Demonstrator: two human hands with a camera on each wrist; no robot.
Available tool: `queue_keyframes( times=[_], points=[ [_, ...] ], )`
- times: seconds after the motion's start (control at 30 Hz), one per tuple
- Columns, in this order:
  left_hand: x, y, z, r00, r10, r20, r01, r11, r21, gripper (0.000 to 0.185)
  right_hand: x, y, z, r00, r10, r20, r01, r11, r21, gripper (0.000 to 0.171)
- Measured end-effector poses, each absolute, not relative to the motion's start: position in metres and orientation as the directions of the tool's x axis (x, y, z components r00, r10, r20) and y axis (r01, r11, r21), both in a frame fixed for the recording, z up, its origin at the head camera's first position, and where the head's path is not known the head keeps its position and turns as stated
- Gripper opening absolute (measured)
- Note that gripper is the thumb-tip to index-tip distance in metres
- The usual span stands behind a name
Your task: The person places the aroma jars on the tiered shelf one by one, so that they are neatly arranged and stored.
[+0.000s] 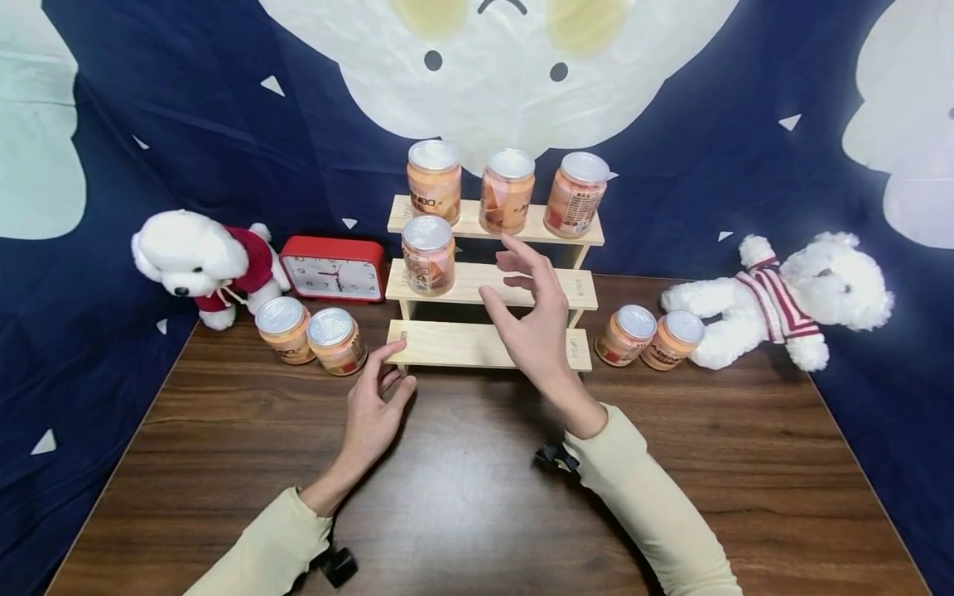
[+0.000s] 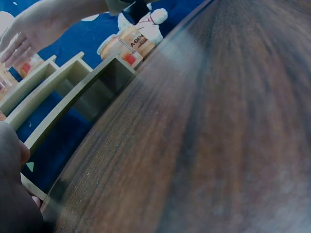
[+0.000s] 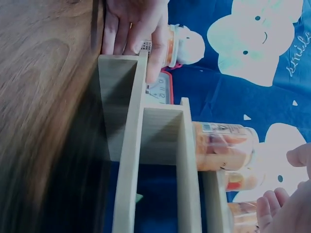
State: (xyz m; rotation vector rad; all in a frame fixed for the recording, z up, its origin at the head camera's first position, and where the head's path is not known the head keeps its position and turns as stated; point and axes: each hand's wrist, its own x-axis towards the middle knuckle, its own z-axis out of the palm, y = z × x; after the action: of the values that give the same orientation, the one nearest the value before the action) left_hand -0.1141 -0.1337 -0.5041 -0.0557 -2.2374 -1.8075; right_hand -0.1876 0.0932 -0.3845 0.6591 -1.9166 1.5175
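Overhead, we see our right hand [image 1: 531, 310] spread empty before the wooden stepped shelf [image 1: 492, 343], near the jar [image 1: 428, 255] on its middle step. From the right wrist, our left hand [image 3: 133, 29], fingers relaxed, touches the shelf's bottom step.

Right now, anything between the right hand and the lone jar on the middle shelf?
Nothing visible. The right hand hovers open in front of the middle step of the wooden rack, and the jar stands to its left with only bare shelf between them.
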Motion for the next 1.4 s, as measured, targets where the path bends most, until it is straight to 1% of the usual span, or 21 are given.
queue_keyframes(
  times=[0.2,0.3,0.47,0.67,1.0,1.4],
  points=[
    [-0.114,-0.133,-0.504,-0.961,-0.137,0.239,0.205,0.226,0.952,0.058,-0.178,0.113,-0.381,-0.662,-0.014,0.749,-0.730,0.237,-0.641,0.056],
    [-0.113,-0.133,-0.505,-0.958,-0.140,0.249,0.213,0.230,0.950,0.057,-0.174,0.122,-0.381,-0.670,0.007,0.742,-0.720,0.236,-0.653,0.055],
    [-0.114,-0.134,-0.506,-0.959,-0.137,0.249,0.213,0.231,0.949,0.057,-0.167,0.135,-0.382,-0.692,0.086,0.717,-0.691,0.210,-0.692,0.052],
    [-0.115,-0.134,-0.507,-0.964,-0.130,0.232,0.199,0.225,0.954,0.057,-0.162,0.152,-0.383,-0.680,0.148,0.718,-0.689,0.204,-0.695,0.049],
    [-0.115,-0.135,-0.505,-0.966,-0.133,0.221,0.188,0.222,0.957,0.057,-0.154,0.178,-0.387,-0.680,0.200,0.706,-0.669,0.225,-0.708,0.047],
    [-0.114,-0.134,-0.505,-0.968,-0.133,0.214,0.182,0.218,0.959,0.058,-0.144,0.201,-0.398,-0.694,0.252,0.674,-0.627,0.249,-0.738,0.044]
  ],
)
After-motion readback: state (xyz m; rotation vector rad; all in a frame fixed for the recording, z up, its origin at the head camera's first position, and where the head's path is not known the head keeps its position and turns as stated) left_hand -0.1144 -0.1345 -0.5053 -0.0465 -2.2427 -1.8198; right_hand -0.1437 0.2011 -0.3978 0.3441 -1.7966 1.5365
